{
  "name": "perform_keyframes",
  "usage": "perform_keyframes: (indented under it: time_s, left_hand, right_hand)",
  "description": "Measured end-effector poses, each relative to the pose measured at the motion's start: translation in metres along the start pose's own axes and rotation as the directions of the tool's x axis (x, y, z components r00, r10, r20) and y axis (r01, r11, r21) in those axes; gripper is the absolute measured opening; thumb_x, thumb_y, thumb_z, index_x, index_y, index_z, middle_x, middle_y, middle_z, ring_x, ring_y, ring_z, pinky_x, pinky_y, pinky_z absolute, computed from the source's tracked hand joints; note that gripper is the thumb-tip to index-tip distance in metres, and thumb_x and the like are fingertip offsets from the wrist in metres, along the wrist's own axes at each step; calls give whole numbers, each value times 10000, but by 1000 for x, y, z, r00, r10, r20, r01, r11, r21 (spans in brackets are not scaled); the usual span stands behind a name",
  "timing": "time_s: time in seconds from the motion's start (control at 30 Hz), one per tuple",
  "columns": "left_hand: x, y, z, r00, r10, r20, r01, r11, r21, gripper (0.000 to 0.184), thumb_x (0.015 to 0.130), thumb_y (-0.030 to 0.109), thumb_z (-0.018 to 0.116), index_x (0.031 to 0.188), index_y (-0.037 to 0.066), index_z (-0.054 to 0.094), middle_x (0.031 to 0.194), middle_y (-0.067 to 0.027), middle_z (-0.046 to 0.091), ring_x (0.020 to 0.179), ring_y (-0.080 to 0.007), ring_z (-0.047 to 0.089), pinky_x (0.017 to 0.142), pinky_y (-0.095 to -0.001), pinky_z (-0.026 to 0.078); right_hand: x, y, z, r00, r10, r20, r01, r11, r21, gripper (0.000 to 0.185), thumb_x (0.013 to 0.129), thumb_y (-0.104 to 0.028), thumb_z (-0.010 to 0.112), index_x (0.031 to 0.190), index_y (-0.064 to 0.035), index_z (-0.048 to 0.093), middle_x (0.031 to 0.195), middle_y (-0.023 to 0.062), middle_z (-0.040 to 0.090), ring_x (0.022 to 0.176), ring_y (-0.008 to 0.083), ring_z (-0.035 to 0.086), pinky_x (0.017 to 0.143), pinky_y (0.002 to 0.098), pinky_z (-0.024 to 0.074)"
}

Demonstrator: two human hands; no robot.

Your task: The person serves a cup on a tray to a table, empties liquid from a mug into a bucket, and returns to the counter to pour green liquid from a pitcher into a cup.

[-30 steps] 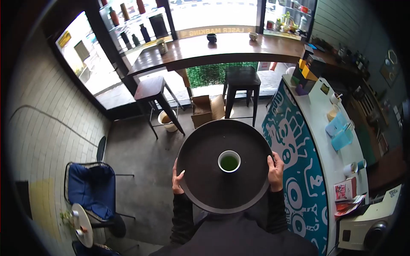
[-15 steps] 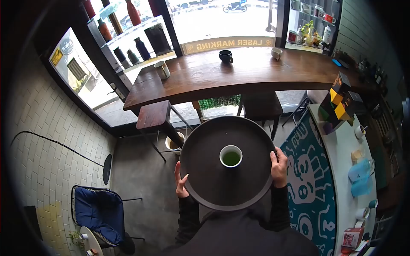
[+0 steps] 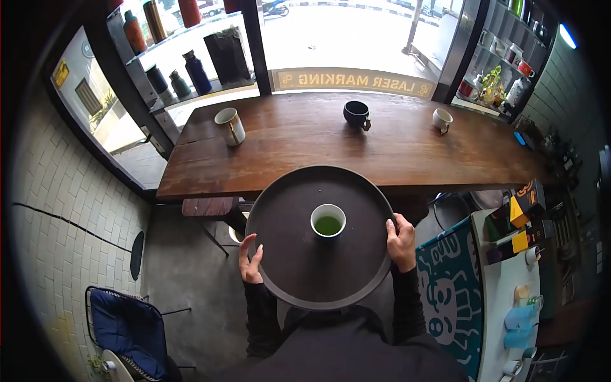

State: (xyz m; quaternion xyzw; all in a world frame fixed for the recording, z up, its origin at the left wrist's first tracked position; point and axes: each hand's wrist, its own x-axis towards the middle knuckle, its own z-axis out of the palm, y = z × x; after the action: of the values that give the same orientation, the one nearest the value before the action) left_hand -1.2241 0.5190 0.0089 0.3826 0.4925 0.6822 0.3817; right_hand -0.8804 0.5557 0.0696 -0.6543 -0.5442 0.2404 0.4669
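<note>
A round dark serving tray is held out in front of me at its two sides. Near its middle stands a white cup with green liquid in it. My left hand grips the left rim, thumb on the edge and the other fingers partly beneath. On the opposite rim my right hand is closed, its thumb over the edge and the lower fingers hidden by the tray. The tray's far edge overlaps the near edge of a wooden table in my view; no contact can be made out.
On the table stand a tall white mug, a black cup and a small white cup. A wooden stool is tucked below. To the right runs a white counter; a blue-cushioned chair is at lower left.
I have come closer to the wooden table, which looks larger and nearer. The tray with its cup has shifted slightly left in view, both hands still on its rim.
</note>
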Motion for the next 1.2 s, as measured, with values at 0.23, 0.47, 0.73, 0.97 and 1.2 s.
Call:
perform_keyframes:
  time_s: [0.23, 0.47, 0.73, 0.97, 1.2]
  left_hand:
    - [75, 4, 26, 995, -98, 28, 98, 995, 20, 341, 819, -14, 582, 1155, 33, 616, 1210, -32, 575, 1215, -159, 470, 1088, -314, 293]
    - [116, 8, 34, 987, -159, 8, 159, 987, -17, 315, 826, -20, 566, 1129, 51, 610, 1177, -12, 563, 1224, -144, 448, 1076, -305, 299]
    - [123, -2, 56, 984, -173, -47, 174, 985, 14, 247, 881, 11, 564, 1118, 63, 610, 1167, 2, 561, 1188, -122, 453, 1063, -288, 295]
    - [115, -3, 67, 984, -149, -95, 153, 987, 41, 254, 893, 0, 540, 1128, 67, 611, 1173, 14, 559, 1182, -101, 452, 1046, -262, 300]
    - [100, -14, 83, 976, -139, -169, 151, 986, 64, 271, 888, -8, 535, 1138, 68, 609, 1178, 23, 558, 1180, -92, 450, 1042, -260, 303]
  right_hand:
    - [57, -24, 28, 1000, 4, -17, -7, 983, -183, 179, 912, -114, 566, 984, 37, 628, 884, 259, 681, 860, 434, 666, 749, 457, 518]
    - [100, -43, 38, 998, 11, 57, 26, 783, -621, 273, 908, -249, 630, 802, 0, 596, 715, 281, 630, 705, 466, 637, 655, 535, 500]
    - [220, -31, 38, 962, -229, 147, 267, 898, -349, 470, 872, -342, 723, 1185, -27, 569, 908, 160, 642, 767, 256, 638, 698, 362, 511]
    - [329, 1, 88, 894, -376, 243, 441, 833, -333, 1062, 672, -514, 842, 1407, 86, 366, 1341, 316, 475, 1211, 399, 540, 1015, 421, 455]
    - [355, 6, 103, 902, -344, 261, 409, 875, -259, 899, 616, -390, 881, 1277, 82, 496, 1194, 243, 622, 1136, 340, 614, 989, 397, 479]
